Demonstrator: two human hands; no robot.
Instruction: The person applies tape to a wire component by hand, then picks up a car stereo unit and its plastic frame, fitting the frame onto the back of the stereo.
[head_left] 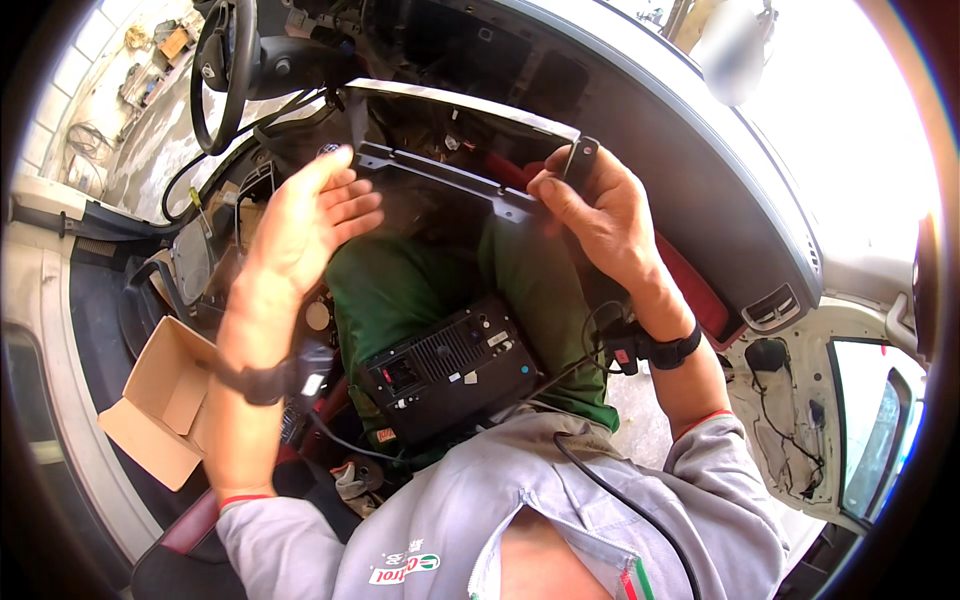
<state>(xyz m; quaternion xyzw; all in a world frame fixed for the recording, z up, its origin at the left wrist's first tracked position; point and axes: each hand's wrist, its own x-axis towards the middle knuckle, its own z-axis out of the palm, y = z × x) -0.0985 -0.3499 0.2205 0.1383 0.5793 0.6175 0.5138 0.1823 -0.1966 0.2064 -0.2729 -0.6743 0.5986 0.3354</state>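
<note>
A dark metal mounting frame (440, 174) with small tabs and holes is held up over my knees, its far edge shining bright. My right hand (604, 205) pinches its right end between thumb and fingers, by an upright black tab. Beside the left end, my left hand (312, 218) stands with fingers stretched out and holds nothing; whether the thumb tip touches the frame I cannot tell. Across my lap lies a flat black electronic unit (470, 400) with vent slots, sockets and small stickers.
The dashboard (660, 150) curves along the far side, with a steering wheel (241, 80) at far left. An opened cardboard box (150, 430) sits to my left. Cables run from the straps on both wrists. A stripped door (780, 420) stands at right.
</note>
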